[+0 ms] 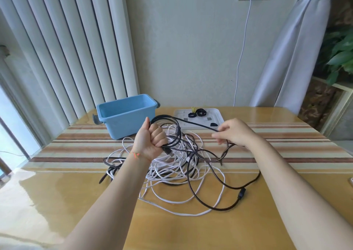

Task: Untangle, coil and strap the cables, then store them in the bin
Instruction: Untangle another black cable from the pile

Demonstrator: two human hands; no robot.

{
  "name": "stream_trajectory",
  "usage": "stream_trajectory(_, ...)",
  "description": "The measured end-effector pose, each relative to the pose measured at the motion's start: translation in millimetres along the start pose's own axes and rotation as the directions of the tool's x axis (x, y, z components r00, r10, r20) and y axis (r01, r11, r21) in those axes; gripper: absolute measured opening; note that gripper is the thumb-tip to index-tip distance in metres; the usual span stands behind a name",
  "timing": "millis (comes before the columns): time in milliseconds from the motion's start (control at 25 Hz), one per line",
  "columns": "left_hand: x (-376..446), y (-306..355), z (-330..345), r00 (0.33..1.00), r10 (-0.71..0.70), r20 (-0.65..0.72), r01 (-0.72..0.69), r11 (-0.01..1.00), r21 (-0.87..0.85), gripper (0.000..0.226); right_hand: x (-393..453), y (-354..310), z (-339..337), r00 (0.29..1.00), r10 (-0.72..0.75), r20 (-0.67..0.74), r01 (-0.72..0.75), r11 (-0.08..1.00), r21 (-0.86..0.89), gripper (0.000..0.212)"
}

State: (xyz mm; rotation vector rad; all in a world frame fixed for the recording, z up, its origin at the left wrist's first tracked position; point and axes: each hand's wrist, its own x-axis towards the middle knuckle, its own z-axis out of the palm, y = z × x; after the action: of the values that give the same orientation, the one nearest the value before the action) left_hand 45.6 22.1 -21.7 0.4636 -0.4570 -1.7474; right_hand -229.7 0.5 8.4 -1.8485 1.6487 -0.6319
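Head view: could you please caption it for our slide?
Left hand grips coiled black cable; right hand feeds it above tangled white cables.

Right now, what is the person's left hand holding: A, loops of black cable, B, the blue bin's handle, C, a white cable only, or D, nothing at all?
A: the left hand grips several loops of the black cable in a fist, while the blue bin stands untouched behind it.
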Motion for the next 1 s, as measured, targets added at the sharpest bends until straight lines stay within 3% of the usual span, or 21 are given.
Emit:
stream_trajectory(80,6,-1,1,0.995,0.036,-0.094,-0.039,0.999,-0.037,0.071,-4,2,8,0.997,-0.059,0.042,0.041,0.937,0.348,0.014)
stream_trajectory(120,8,-1,1,0.99,0.052,-0.131,-0.057,0.998,-0.032,0.073,-4,2,11,0.997,-0.057,0.042,0.037,0.927,0.374,0.015)
stream_trajectory(160,8,-1,2,0.987,0.068,-0.149,-0.071,0.997,-0.014,0.073,-4,2,15,0.998,-0.052,0.033,0.04,0.953,0.301,0.019)
stream_trajectory(240,8,-4,6,0.985,0.103,-0.138,-0.097,0.994,0.051,0.071,-3,-1,23,0.998,-0.051,0.027,0.052,0.999,-0.017,0.027)
stream_trajectory(320,5,-5,15,0.986,0.131,-0.104,-0.116,0.983,0.14,0.069,-5,-11,32,0.994,-0.036,0.105,0.057,0.977,-0.207,0.028)
stream_trajectory(400,3,-6,28,0.987,0.142,-0.071,-0.12,0.962,0.245,0.063,-11,-25,40,0.978,-0.009,0.208,0.065,0.963,-0.263,0.028)
stream_trajectory(520,5,-15,45,0.975,0.209,-0.072,-0.154,0.876,0.457,0.05,-17,-42,49,0.95,-0.053,0.307,0.118,0.973,-0.198,0.021)
stream_trajectory(600,5,-23,52,0.945,0.325,-0.024,-0.204,0.649,0.733,0.045,-21,-50,51,0.941,-0.143,0.305,0.188,0.975,-0.121,0.009)
stream_trajectory(720,3,-36,56,0.916,0.373,0.15,-0.186,0.062,0.981,0.042,-24,-54,50,0.93,-0.255,0.264,0.227,0.965,0.133,0.01)
stream_trajectory(760,2,-39,55,0.916,0.35,0.193,-0.165,-0.11,0.98,0.041,-26,-55,48,0.937,-0.269,0.222,0.234,0.957,0.171,0.009)
stream_trajectory(880,4,-45,53,0.927,0.26,0.268,-0.117,-0.479,0.87,0.039,-31,-54,49,0.953,-0.242,0.18,0.212,0.962,0.172,0.011)
stream_trajectory(960,6,-44,51,0.95,0.145,0.278,-0.083,-0.739,0.668,0.032,-34,-51,48,0.961,-0.198,0.191,0.199,0.98,0.017,0.025)
stream_trajectory(1000,6,-42,50,0.956,0.097,0.275,-0.086,-0.808,0.583,0.028,-34,-48,46,0.969,-0.17,0.181,0.193,0.974,-0.122,0.04)
